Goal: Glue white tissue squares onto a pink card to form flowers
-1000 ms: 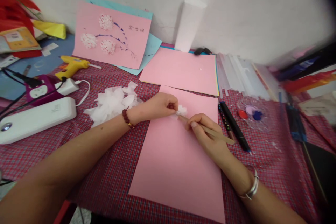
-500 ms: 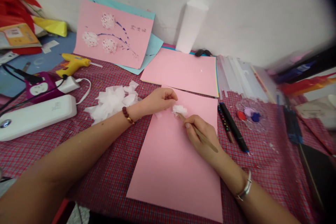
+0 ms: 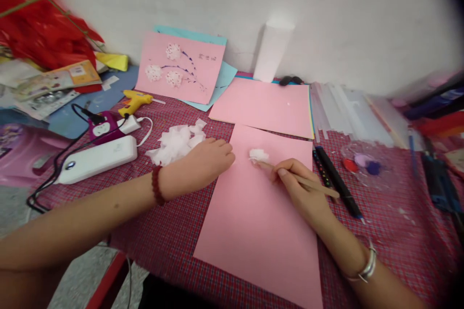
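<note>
A sheet of pink paper (image 3: 261, 231) lies on the checked cloth. Near its top sits a small white clump of tissue paper (image 3: 258, 155). My right hand (image 3: 302, 193) is closed round a thin wooden stick (image 3: 308, 182), whose tip touches the lower edge of the clump. My left hand (image 3: 199, 164) hovers at the sheet's left edge, back upward, with its fingers bent together; its fingertips are hidden. Just behind that hand lies a pile of white tissue-paper pieces (image 3: 176, 142).
Black pens (image 3: 339, 181) and a clear palette with paint blobs (image 3: 368, 166) are at right. Pink card sheets (image 3: 261, 106) lie behind. A flower picture (image 3: 181, 65) leans on the wall. At left are a yellow glue gun (image 3: 135, 101), a purple socket block (image 3: 103, 125) and a white power strip (image 3: 99, 159).
My left hand has moved left, away from the white clump, towards the tissue pile. My right hand keeps the stick at the clump. The view has turned a little left.
</note>
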### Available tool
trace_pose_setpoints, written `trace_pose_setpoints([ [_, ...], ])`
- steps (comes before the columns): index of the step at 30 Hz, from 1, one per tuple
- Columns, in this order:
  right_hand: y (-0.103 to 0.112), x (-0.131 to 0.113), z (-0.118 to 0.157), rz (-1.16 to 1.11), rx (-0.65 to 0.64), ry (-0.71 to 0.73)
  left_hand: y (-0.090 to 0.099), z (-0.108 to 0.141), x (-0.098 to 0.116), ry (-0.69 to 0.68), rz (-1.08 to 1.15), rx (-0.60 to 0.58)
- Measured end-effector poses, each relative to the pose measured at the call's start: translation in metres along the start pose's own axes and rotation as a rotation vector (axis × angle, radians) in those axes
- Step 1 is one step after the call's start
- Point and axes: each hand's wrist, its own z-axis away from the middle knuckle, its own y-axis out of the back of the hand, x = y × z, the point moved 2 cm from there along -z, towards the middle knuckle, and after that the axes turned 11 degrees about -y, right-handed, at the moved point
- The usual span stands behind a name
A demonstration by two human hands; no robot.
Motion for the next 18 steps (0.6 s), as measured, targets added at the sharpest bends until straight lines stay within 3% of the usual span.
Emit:
trace_pose_setpoints([
  [3, 0.004, -0.002, 0.0, -0.068, -0.023, 0.0, -0.016, 0.006, 0.003, -0.02, -0.18, 0.01],
  [7, 0.005, -0.005, 0.003, -0.106, -0.046, -0.011, -0.023, 0.005, -0.008, 0.059, -0.066, 0.111],
  [12, -0.004, -0.007, 0.008, -0.177, -0.075, 0.008, -0.014, 0.003, -0.01, 0.224, 0.392, 0.289],
  [15, -0.007, -0.01, 0.011, -0.141, -0.041, 0.001, -0.012, 0.001, 0.0, 0.355, 0.862, 0.257],
  [18, -0.008, -0.016, 0.015, -0.167, -0.087, -0.036, -0.011, -0.005, 0.014, 0.366, 1.193, 0.172],
])
